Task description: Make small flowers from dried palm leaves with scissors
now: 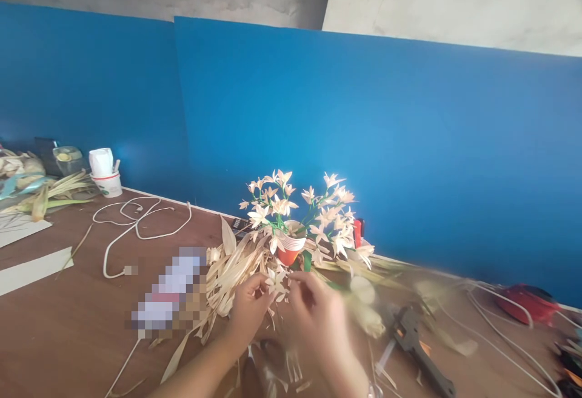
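Observation:
Both my hands meet over the brown table [68, 325] around a small pale flower made of dried leaf strips [276, 281]. My left hand [248, 307] pinches it from the left. From the right, my right hand [318, 313] touches it with fingers curled; this hand is smeared by motion. Just behind them stands an orange and white cup [290, 249] holding a bunch of the same pale flowers on green stems [300, 207]. A heap of dried leaf strips [231, 270] lies left of the cup.
A black glue gun [416, 343] lies at the right, with white cables [500, 337] and a red object [527, 302] beyond. A white cable [136, 222], a white cup [107, 182], green leaves [50, 195] and paper sheets [31, 270] sit at the left. A blue board [364, 143] backs the table.

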The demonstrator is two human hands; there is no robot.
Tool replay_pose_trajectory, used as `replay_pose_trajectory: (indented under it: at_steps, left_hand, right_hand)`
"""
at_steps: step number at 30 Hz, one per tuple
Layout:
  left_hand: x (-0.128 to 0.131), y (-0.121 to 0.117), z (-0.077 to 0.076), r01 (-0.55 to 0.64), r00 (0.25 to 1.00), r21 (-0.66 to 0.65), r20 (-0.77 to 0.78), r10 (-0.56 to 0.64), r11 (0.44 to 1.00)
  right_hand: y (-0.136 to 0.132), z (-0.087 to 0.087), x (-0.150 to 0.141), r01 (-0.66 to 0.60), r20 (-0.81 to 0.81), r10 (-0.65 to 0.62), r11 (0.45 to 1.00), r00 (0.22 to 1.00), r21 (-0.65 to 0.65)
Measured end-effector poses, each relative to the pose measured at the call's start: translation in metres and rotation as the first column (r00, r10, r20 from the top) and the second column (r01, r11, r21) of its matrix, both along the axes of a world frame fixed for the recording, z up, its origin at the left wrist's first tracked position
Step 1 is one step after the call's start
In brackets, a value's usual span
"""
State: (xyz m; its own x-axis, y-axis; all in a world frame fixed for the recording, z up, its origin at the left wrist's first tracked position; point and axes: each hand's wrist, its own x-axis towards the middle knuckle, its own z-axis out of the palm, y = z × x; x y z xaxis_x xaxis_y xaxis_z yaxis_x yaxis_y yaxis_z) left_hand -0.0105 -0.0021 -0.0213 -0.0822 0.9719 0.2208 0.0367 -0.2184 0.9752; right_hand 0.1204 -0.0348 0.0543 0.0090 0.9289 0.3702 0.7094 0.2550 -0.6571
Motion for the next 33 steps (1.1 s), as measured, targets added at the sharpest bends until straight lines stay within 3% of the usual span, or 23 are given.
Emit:
replay_pose_trajectory:
  at_steps: [4,7,11,14,23,28,33]
  left_hand:
    - [-0.001,0.001,0.009,0.077,0.996,0.088,0.045,-0.081,0.993]
    - [-0.002,-0.001,0.017,0.132,0.988,0.089,0.064,-0.138,0.987]
    - [-0.004,-0.002,0.022,0.216,0.967,0.061,0.127,-0.222,0.975]
    - [-0.004,-0.001,0.02,0.27,0.947,0.04,0.169,-0.272,0.962]
    - [-0.007,0.001,0.017,0.325,0.941,0.093,0.073,-0.332,0.941]
    - [-0.008,0.0,0.018,0.331,0.941,0.114,0.041,-0.337,0.937]
    - [-0.006,0.001,0.012,0.298,0.952,0.08,0.048,-0.303,0.951]
  right_hand:
    - [0.011,-0.002,0.017,-0.03,0.046,0.044,0.964,0.998,-0.263]
    - [0.016,-0.009,0.018,-0.112,0.052,0.137,0.937,0.989,-0.332]
    - [0.018,-0.014,0.01,-0.27,-0.125,0.242,0.908,0.962,-0.321]
    - [0.02,-0.016,0.008,-0.318,-0.204,0.263,0.891,0.943,-0.324]
    - [0.025,-0.029,0.012,-0.297,-0.096,0.283,0.927,0.954,-0.228]
    - [0.025,-0.025,0.013,-0.325,-0.064,0.319,0.921,0.946,-0.216]
    - [0.023,-0.019,0.014,-0.254,-0.064,0.246,0.943,0.967,-0.214]
